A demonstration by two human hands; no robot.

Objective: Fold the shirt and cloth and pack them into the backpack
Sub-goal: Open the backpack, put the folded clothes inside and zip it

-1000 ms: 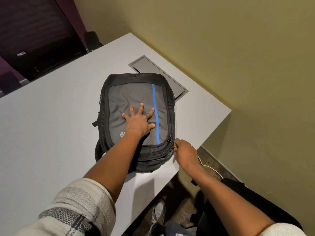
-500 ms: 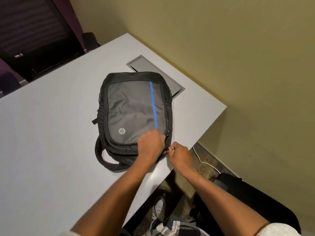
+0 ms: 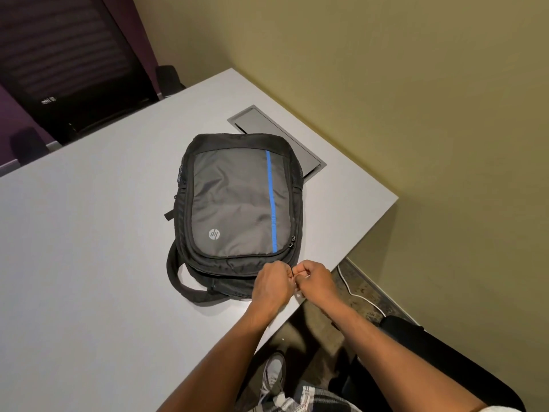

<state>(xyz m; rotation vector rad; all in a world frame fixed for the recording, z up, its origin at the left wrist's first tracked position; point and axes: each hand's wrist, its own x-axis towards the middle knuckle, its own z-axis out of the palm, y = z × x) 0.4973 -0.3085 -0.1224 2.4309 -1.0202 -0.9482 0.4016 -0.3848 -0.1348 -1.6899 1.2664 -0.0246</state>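
**Two hands meet at the corner of the backpack**

Head view: A black and grey backpack (image 3: 240, 215) lies flat on a white table (image 3: 89, 248). It has a blue stripe (image 3: 271, 200) down its front and a round logo (image 3: 214, 234) near its 7 o'clock corner. A black strap (image 3: 178, 281) loops out at the same side. The shirt and cloth cannot be seen.

Both hands sit at the bag's 5 o'clock corner, close to the table edge. The left hand (image 3: 271, 285) is curled into a fist on the bag's edge. The right hand (image 3: 316, 278) is curled too, touching the left one. They pinch something small and dark between them; what it is I cannot tell.

A grey metal flap (image 3: 276, 135) is set in the table at the bag's 12 o'clock. A white cable (image 3: 361, 295) lies on the floor at 4 o'clock. A dark chair (image 3: 74, 69) stands at 10 o'clock.
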